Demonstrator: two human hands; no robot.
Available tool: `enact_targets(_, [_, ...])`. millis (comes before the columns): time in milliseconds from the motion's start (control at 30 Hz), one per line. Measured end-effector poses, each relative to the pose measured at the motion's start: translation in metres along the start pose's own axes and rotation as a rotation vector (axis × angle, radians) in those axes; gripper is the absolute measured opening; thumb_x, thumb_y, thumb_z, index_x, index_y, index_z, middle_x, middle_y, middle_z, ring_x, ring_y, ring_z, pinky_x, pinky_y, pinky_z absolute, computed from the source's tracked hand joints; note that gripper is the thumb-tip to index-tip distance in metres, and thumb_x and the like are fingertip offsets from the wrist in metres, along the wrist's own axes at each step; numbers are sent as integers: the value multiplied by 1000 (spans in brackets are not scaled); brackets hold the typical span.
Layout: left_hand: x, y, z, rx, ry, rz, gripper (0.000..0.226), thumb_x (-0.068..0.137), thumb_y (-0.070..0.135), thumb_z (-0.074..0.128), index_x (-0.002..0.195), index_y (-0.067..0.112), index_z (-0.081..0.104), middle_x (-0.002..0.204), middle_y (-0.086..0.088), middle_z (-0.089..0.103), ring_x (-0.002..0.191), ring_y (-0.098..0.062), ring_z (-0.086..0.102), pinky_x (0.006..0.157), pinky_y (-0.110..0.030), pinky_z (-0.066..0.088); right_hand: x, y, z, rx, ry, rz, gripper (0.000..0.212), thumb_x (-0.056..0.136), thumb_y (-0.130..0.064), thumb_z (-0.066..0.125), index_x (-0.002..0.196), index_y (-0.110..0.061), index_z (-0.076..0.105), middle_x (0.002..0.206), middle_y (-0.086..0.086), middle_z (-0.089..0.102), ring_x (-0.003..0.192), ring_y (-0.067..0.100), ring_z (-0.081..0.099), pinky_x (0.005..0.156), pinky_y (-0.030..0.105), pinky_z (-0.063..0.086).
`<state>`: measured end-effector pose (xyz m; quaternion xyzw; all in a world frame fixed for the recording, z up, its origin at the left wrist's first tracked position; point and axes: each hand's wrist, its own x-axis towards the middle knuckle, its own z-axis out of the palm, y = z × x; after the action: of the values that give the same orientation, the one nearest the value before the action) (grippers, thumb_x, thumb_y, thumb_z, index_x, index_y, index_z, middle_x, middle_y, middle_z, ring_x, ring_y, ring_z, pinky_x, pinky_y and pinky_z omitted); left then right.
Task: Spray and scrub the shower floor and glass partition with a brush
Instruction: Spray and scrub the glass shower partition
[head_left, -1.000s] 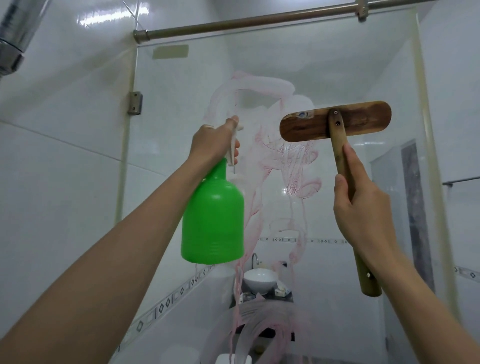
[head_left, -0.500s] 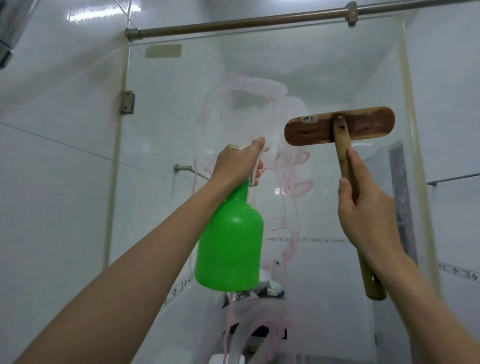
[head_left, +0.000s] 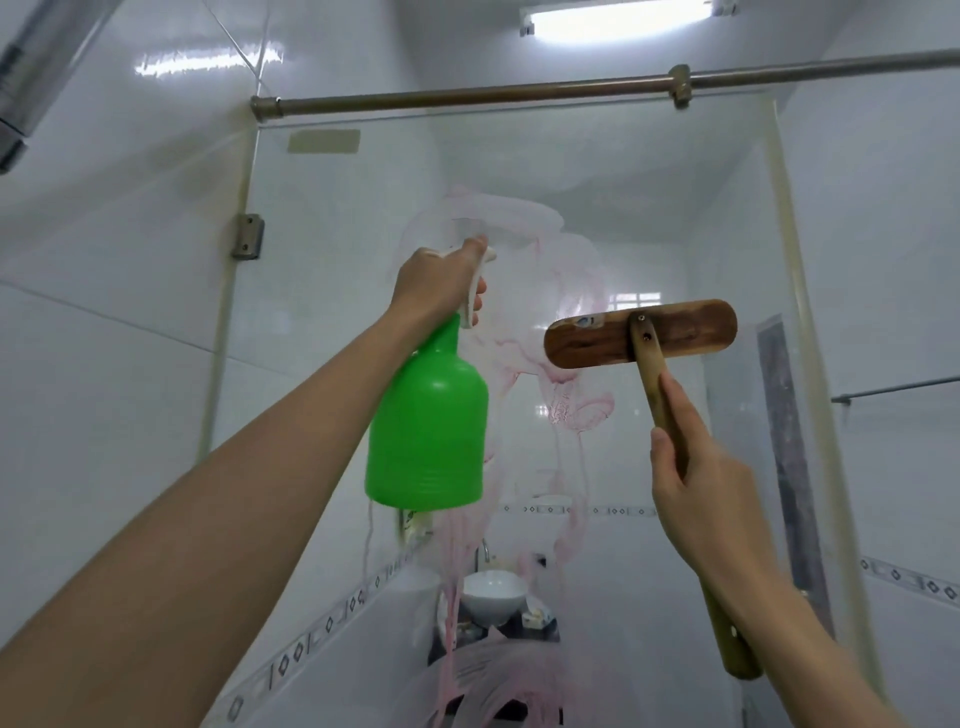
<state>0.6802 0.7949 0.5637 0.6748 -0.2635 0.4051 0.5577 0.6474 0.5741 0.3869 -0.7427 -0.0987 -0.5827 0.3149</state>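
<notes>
**Desk:** What had changed at the partition in the last second?

**Photographer:** The wooden brush (head_left: 640, 334) had dropped from the upper glass to mid-height, its head level and at the right edge of the pink cleaner smears (head_left: 524, 291). The green spray bottle (head_left: 427, 426) had swung right, then come back up and left, its nozzle raised toward the top of the smeared patch. The view had also tipped upward, bringing in the ceiling light (head_left: 618, 21) above the rail (head_left: 519, 93).

**Desk:** And what did that mean for the job?

**Photographer:** By my reading, the glass partition (head_left: 337, 364) was mid-clean: cleaner was already on and running down in streaks, and another spray high up seemed likely before scrubbing. The shower floor was out of view.

**Desk:** The hands?

**Photographer:** The left hand (head_left: 441, 283) was closed around the bottle's neck and trigger, the forefinger along the top. Whether the trigger was squeezed, I could not tell. The right hand (head_left: 696, 478) was wrapped tight on the brush handle, thumb laid up the shaft. Whether the bristles touched the glass was not clear.
</notes>
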Motion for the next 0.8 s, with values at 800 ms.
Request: enact_targets(800, [22, -25, -106, 64, 280, -29, 41, 97, 48, 54, 93, 13, 76, 74, 5, 73, 74, -15, 73, 76, -28, 55, 123, -99, 39, -315, 26, -189, 66, 101, -16, 32, 151, -43, -2, 69, 8, 52, 50, 20, 42, 51, 32, 33])
